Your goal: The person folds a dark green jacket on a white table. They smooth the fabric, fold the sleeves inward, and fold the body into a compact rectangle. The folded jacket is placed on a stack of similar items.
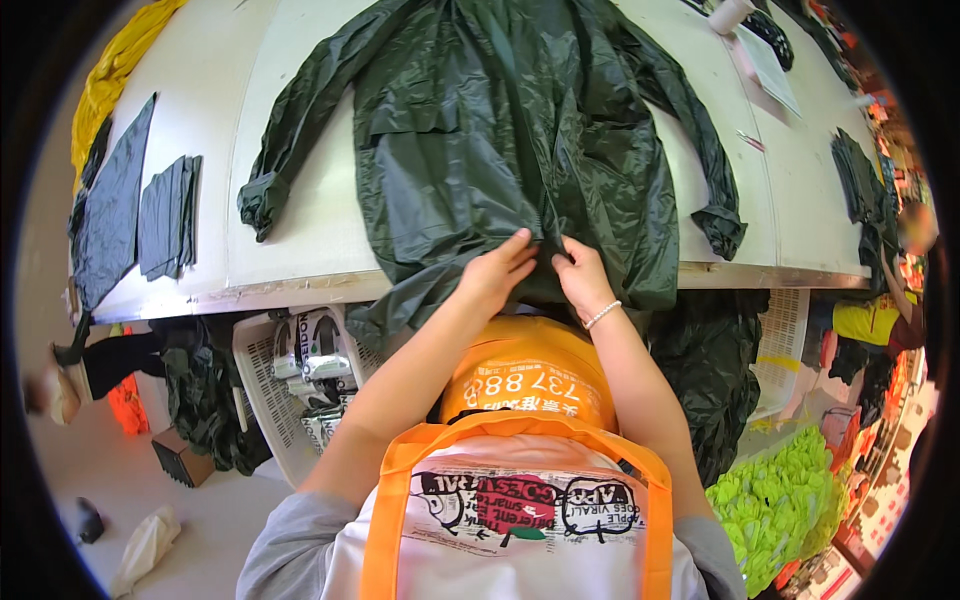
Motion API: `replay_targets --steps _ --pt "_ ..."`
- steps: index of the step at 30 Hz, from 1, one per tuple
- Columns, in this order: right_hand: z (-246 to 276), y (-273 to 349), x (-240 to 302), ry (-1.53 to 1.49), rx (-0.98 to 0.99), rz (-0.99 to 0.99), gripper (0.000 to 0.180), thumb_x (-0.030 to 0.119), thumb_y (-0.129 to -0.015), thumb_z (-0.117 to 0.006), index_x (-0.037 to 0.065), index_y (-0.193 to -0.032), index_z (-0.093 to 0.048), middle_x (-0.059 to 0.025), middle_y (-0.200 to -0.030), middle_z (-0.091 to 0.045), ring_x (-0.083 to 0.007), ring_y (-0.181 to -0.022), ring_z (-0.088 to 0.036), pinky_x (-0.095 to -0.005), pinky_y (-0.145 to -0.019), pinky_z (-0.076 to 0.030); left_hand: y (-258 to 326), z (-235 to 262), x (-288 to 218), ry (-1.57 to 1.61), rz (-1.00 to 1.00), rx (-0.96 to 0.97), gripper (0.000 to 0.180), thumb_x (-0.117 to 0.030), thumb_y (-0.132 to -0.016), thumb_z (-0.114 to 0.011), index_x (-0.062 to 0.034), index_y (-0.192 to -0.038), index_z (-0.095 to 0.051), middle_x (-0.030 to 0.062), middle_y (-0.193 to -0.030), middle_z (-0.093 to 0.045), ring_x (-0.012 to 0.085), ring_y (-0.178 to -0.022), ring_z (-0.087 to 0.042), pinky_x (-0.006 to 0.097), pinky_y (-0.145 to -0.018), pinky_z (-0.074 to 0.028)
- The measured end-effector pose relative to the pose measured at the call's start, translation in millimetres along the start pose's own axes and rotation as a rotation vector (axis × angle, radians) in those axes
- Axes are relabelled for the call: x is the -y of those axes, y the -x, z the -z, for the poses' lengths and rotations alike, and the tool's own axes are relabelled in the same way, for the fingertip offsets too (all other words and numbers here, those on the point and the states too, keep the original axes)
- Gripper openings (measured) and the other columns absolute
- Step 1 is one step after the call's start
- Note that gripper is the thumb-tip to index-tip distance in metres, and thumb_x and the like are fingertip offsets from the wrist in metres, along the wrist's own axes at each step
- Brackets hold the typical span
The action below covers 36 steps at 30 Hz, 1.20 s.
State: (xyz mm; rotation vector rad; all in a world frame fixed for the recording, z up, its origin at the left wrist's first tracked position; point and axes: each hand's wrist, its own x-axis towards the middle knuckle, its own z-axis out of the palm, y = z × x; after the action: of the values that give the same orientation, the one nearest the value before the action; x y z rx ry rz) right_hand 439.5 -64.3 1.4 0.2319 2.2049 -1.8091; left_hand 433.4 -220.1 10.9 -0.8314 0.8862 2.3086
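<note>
Head: both grips (492,275) (584,278) half-curled on jacket (420,185)

A long white flat-topped table (312,240) is covered centrally by a glossy dark-green jacket (420,185); folded dark-green fabric (168,218) is laid leftward.

Glossy dark-green jacket (430,180) — creased, spread on tabletop (318,225)
</note>
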Motion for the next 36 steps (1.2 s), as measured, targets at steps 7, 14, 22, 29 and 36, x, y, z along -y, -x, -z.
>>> replay_targets --steps 7,14,22,29,36 --pt "-13.1 13.6 12.1 -0.285 -0.079 -0.145 0.043 -0.016 -0.078 -0.052 -0.003 -0.118 -0.051 -0.0117 -0.103 -0.065 -0.0158 -0.093 -0.063 -0.0253 -0.081 -0.049 -10.7 -1.5 13.6 -0.16 0.016 -0.215 0.03 -0.017 -0.086 -0.068 0.0055 -0.103 -0.06 0.0104 -0.107 -0.061 0.0208 -0.099 -0.058 0.031 -0.094 -0.047" --pt "9.0 12.4 8.9 0.089 -0.291 -0.041 0.035 -0.01 -0.076 -0.059 0.002 -0.109 -0.054 -0.0088 -0.089 -0.063 -0.0194 -0.08 -0.061 -0.0289 -0.072 -0.049 -10.4 -6.1 12.3 -0.242 -0.01 -0.228 0.034 -0.019 -0.084 -0.071 0.0089 -0.101 -0.06 0.012 -0.103 -0.061 0.0207 -0.093 -0.059 0.029 -0.087 -0.051" --pt "-24.2 30.2 18.7 0.779 -0.249 0.311 0.019 0.017 -0.077 -0.071 0.005 -0.086 -0.06 -0.0102 -0.085 -0.058 -0.0291 -0.08 -0.059 -0.0375 -0.068 -0.049 -12.1 -5.1 15.4 -0.251 -0.003 -0.263 0.037 -0.02 -0.084 -0.072 0.0095 -0.102 -0.061 0.0141 -0.103 -0.061 0.0193 -0.09 -0.06 0.026 -0.08 -0.05" --pt "-6.8 16.1 26.7 0.234 0.0 -0.304 0.022 0.019 -0.074 -0.077 0.001 -0.077 -0.065 -0.0065 -0.065 -0.063 -0.0157 -0.057 -0.061 -0.0256 -0.057 -0.05 -2.0 -5.9 15.6 -0.217 -0.011 -0.27 0.042 -0.02 -0.085 -0.07 0.0096 -0.111 -0.058 0.0148 -0.11 -0.06 0.0213 -0.098 -0.059 0.028 -0.087 -0.049" --pt "9.5 14.6 9.3 -0.407 0.096 -0.594 0.017 0.015 -0.088 -0.064 -0.002 -0.092 -0.062 -0.0102 -0.088 -0.066 -0.0163 -0.078 -0.065 -0.0261 -0.073 -0.055 2.9 -0.4 14.1 -0.042 -0.024 -0.154 0.039 -0.018 -0.087 -0.068 0.0096 -0.111 -0.056 0.0157 -0.115 -0.058 0.024 -0.106 -0.058 0.031 -0.097 -0.046"
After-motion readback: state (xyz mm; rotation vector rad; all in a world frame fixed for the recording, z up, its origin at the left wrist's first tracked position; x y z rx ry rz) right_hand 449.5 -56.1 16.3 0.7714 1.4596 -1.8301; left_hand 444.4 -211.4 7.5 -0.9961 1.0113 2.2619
